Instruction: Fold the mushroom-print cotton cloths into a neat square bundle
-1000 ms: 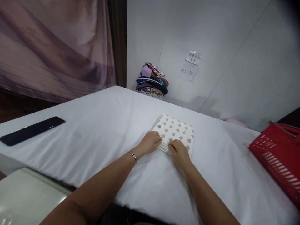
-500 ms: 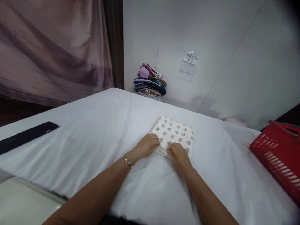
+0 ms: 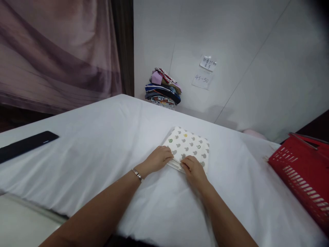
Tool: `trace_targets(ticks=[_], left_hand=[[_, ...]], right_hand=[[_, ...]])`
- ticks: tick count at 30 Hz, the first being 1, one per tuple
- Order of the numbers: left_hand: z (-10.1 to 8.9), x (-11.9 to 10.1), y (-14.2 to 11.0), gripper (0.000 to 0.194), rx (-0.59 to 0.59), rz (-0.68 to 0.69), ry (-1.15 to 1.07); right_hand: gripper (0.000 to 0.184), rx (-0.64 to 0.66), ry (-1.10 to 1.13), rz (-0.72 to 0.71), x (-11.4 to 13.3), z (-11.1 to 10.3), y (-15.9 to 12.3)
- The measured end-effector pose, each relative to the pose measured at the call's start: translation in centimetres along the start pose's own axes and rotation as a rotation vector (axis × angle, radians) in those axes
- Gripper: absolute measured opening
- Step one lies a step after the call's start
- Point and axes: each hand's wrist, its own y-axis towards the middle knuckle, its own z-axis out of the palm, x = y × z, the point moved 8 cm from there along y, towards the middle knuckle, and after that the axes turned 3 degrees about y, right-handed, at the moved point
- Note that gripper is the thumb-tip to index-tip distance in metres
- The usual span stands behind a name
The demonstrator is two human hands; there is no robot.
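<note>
A folded white cloth with grey, green and yellow prints lies flat on the white-covered table. Its layered folds show along the near edge. My left hand, a bracelet on its wrist, pinches the near edge toward the left corner. On the same edge, a little to the right, my right hand has its fingers closed on the layers. A short stretch of the folded edge shows between the two hands. The fingertips are partly hidden.
At the table's right end stands a red plastic basket. A flat black object lies at the left edge. A pile of folded clothes is against the wall behind the table. Paper notes hang on the wall.
The view has shifted slightly, so everything sits a little further left. Both hands keep their hold on the near edge of the cloth, which stays flat in much the same shape.
</note>
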Motion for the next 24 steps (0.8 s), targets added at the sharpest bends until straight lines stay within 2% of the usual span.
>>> trace_targets(ticks=[8, 15, 24], left_hand=[[-0.17, -0.52, 0.07, 0.021, -0.036, 0.021, 0.079], [-0.16, -0.56, 0.01, 0.02, -0.04, 0.033, 0.075], [0.04, -0.97, 0.04, 0.008, -0.033, 0.037, 0.016]], right_hand=[[0.014, -0.005, 0.056, 0.071, -0.3, -0.07, 0.15], [0.02, 0.007, -0.066, 0.014, 0.29, 0.12, 0.2], [0.019, -0.042, -0.04, 0.005, 0.09, -0.12, 0.23]])
